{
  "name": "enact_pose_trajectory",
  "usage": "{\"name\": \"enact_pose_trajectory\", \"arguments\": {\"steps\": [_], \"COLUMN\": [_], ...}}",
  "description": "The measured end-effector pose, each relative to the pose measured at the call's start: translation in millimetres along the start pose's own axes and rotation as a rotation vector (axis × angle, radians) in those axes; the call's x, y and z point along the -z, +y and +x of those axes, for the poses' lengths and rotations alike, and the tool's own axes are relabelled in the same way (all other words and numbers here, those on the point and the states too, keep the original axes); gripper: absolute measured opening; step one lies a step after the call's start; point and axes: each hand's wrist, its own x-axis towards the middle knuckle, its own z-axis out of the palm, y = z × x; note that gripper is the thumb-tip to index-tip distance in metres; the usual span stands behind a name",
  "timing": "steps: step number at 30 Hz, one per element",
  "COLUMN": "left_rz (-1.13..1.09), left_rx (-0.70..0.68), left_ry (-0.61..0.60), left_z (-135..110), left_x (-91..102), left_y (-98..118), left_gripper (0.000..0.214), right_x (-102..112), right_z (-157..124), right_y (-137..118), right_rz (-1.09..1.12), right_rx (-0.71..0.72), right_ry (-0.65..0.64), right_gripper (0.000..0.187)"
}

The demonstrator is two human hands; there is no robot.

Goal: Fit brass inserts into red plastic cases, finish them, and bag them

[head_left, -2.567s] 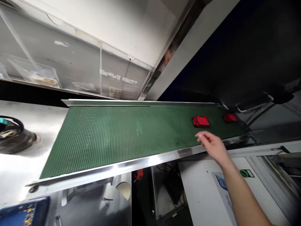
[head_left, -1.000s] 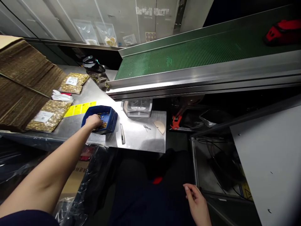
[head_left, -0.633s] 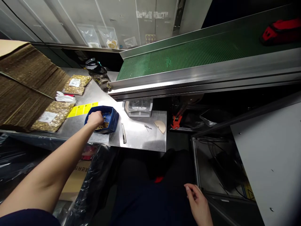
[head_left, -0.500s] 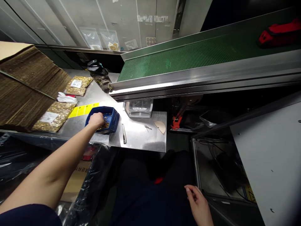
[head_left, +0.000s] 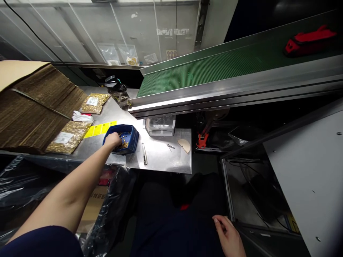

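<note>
My left hand [head_left: 113,140] reaches down into a blue plastic bin [head_left: 132,141] on the metal table. Its fingers are curled together among small brass-coloured pieces [head_left: 124,144], and the fingertips are hidden, so what they hold cannot be made out. To the bin's right lies a slim utility knife [head_left: 144,154]. Low in the view, my right hand [head_left: 227,232] hovers beside my lap. Its fingers are loosely bent with a gap to the thumb, and nothing shows between them.
A sloping green conveyor [head_left: 193,73] carries a red-and-black object [head_left: 308,42]. Bags of brass-coloured pieces [head_left: 71,137] lie by stacked cardboard [head_left: 32,114]. Small keys [head_left: 170,146], a beige half-disc [head_left: 184,145], a clear-fronted tray [head_left: 160,131] and a bottle [head_left: 118,92] share the table. A plastic-lined box [head_left: 93,210] stands below.
The whole view has shifted slightly, so the table appears a little further right and lower. My left hand stays in the blue bin; my right hand keeps much the same pose.
</note>
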Motion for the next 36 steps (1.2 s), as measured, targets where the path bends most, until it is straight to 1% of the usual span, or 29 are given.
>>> {"name": "enact_pose_trajectory", "arguments": {"steps": [2,4,6,7,9,10,13,14,16,17,18,20,22,25,28,31,34,36], "left_rz": [-0.128,-0.304,-0.518,-0.633,-0.859,-0.955,-1.146,-1.186,-1.249,-1.293,-1.336,-1.407,-1.416,-1.387,-1.382,-1.418,-1.442,-1.446], "left_rx": [0.083,0.121,0.110,0.093,0.044,0.026,0.017,0.026,0.054,0.074,0.094,0.112,0.082,0.008,-0.034,-0.052,-0.076,-0.096], "left_ry": [-0.014,-0.044,-0.100,-0.140,-0.253,-0.321,-0.585,-0.660,-0.778,-0.820,-0.844,-0.844,-0.809,-0.779,-0.761,-0.762,-0.747,-0.712], "left_z": [-6.0,-18.2,-42.5,-60.7,-109.2,-138.3,-230.7,-258.6,-304.1,-320.9,-333.9,-350.8,-360.0,-367.1,-370.3,-370.7,-370.6,-371.4], "left_x": [7.6,17.9,26.4,28.2,24.1,17.9,-10.8,-20.9,-37.6,-43.4,-47.3,-50.4,-49.8,-48.2,-49.2,-51.4,-53.7,-55.0], "left_y": [4.9,12.1,22.0,28.0,41.4,48.5,68.2,73.8,82.6,85.6,87.6,88.9,87.7,85.6,87.1,91.8,95.9,97.2], "left_gripper": [0.027,0.022,0.019,0.020,0.021,0.025,0.046,0.049,0.047,0.045,0.042,0.037,0.031,0.026,0.024,0.021,0.025,0.027], "right_x": [0.1,0.7,1.6,2.3,4.7,6.4,12.7,14.6,17.1,17.9,18.5,20.0,22.1,24.6,24.3,20.8,17.0,16.1], "right_z": [0.7,3.6,8.4,10.8,14.1,14.7,12.2,10.4,6.5,4.6,2.8,0.2,-1.3,-4.0,-10.0,-17.9,-25.2,-28.7], "right_y": [0.1,-5.6,-24.7,-41.0,-87.0,-115.1,-201.5,-225.7,-260.2,-270.0,-275.2,-274.9,-267.0,-253.6,-244.7,-238.6,-233.3,-230.0], "right_rz": [-0.003,0.001,0.035,0.070,0.168,0.218,0.308,0.328,0.340,0.341,0.340,0.334,0.333,0.365,0.401,0.419,0.422,0.414], "right_rx": [0.017,0.037,0.044,0.049,0.086,0.137,0.378,0.473,0.628,0.681,0.715,0.741,0.751,0.782,0.834,0.875,0.869,0.866], "right_ry": [0.001,0.000,-0.013,-0.026,-0.063,-0.080,-0.155,-0.171,-0.188,-0.203,-0.220,-0.262,-0.295,-0.312,-0.253,-0.144,-0.050,-0.022], "right_gripper": [0.049,0.050,0.049,0.048,0.044,0.040,0.026,0.022,0.019,0.018,0.018,0.017,0.015,0.018,0.023,0.023,0.021,0.020]}}
